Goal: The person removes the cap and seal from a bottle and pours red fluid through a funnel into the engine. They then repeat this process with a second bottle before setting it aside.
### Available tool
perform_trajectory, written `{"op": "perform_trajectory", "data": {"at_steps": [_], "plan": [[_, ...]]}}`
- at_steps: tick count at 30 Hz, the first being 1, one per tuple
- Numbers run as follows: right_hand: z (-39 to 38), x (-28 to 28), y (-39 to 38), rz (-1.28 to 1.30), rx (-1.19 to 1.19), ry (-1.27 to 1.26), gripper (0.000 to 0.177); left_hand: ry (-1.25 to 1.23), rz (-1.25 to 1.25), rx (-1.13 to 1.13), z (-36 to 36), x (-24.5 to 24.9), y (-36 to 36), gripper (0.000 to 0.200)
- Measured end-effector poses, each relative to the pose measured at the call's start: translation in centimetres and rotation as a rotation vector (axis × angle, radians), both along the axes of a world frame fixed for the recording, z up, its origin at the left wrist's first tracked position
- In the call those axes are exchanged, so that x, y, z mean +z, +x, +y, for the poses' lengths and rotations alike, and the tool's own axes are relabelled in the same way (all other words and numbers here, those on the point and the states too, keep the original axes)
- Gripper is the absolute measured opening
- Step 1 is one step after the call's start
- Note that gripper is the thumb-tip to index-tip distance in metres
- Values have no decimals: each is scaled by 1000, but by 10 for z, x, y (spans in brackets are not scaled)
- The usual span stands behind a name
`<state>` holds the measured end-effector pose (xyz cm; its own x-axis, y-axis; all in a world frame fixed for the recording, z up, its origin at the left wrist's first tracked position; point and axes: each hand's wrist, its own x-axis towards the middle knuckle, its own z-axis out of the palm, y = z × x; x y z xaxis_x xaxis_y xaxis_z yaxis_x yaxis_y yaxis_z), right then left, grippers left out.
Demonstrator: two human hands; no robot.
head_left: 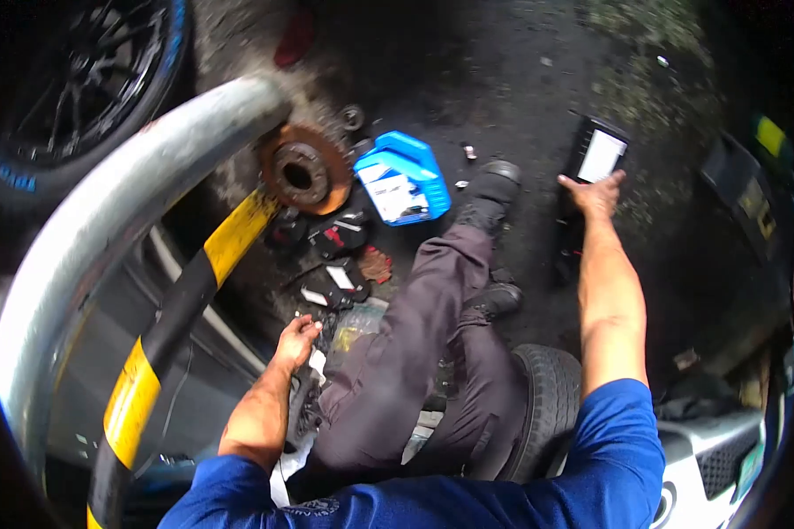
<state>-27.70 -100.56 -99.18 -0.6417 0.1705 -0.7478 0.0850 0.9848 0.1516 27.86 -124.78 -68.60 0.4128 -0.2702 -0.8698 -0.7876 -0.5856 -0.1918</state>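
My right hand (598,194) is stretched forward with thumb and fingers spread across the near end of a black box (602,145) bearing a white label. It appears to grip the box by its sides. My left hand (297,342) is low beside my leg, its fingers drawn together; a small pale spot shows at the fingertips, too small to name. Just beyond that hand lie black brake pads (342,276) with white labels. Further on are a rusty brake disc (302,169) and a blue plastic container (403,181) with a printed label.
A thick metal rail (132,176) and a yellow-and-black striped bar (181,304) cross the left side. A wheel (88,79) stands at the upper left. Beneath me is a tyre (543,397). A dark case (741,189) is at the right, a white car part (706,458) at the lower right.
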Motion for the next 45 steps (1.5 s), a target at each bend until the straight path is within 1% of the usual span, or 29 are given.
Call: {"op": "perform_trajectory", "data": {"at_steps": [2,3,4,5,6,8,9,10,12,14,16,17,19,20,22,24,25,26,28,29,30,32,34,35,40,41,42,44,45], "plan": [[-8,4,-2,-20,16,97,147,53,-76,-56,-1,9,-29,64],[-11,10,-3,1,19,80,145,48,-24,-154,6,2,-7,63],[-10,16,-1,18,20,67,144,36,20,-83,7,5,-22,62],[-6,20,-4,12,29,19,142,57,8,-199,6,6,-34,61],[0,22,-4,78,86,-11,126,13,82,-142,10,-1,-30,61],[26,30,-25,-99,-45,-426,100,-50,119,-153,6,0,-77,62],[39,33,-38,-256,-158,-502,76,-53,199,-147,5,-1,-93,65],[34,67,-46,-498,-357,-552,89,-90,267,-131,15,-20,-83,67],[42,113,-47,-508,42,-595,93,-140,337,-333,19,-4,-150,66],[19,210,-39,-289,614,-339,102,-189,487,-763,22,20,-222,65],[5,304,-23,-271,931,-228,114,-216,849,-931,30,51,-286,69],[-8,354,-14,-308,1076,-188,117,-352,1042,-971,45,54,-309,74],[-26,453,6,-366,1329,-173,119,-435,1241,-1083,71,82,-352,92],[-27,496,14,-388,1442,-203,118,-334,1249,-1196,80,101,-372,100],[-15,568,32,-358,1566,-347,108,64,1322,-1314,88,146,-394,106],[0,627,53,-274,1603,-451,99,606,1356,-1252,100,192,-398,95],[13,646,61,-241,1589,-526,113,599,1403,-1225,109,208,-389,89],[16,673,66,-258,1544,-619,92,591,1455,-1210,119,222,-379,83],[37,709,72,-63,1420,-781,92,310,1551,-1149,137,244,-346,78],[42,731,76,101,1362,-700,88,169,1527,-1143,143,256,-330,79],[57,739,80,289,1251,-545,70,93,1495,-1057,152,258,-315,80],[74,758,85,215,925,-310,48,-91,1465,-952,164,288,-291,78],[104,750,96,207,682,-458,42,-298,1569,-935,178,292,-274,82],[110,754,109,341,658,-556,44,-442,1549,-952,185,303,-266,85],[104,843,154,567,769,-685,41,-580,1465,-961,196,409,-243,77],[104,859,165,594,825,-764,41,-734,1611,-949,199,395,-241,74],[110,863,170,774,986,-893,40,-821,1696,-963,202,406,-241,73],[115,885,173,885,1223,-1025,38,-568,1872,-809,197,421,-242,68],[117,897,176,904,1275,-1065,37,-350,1850,-860,186,441,-243,68]]}}
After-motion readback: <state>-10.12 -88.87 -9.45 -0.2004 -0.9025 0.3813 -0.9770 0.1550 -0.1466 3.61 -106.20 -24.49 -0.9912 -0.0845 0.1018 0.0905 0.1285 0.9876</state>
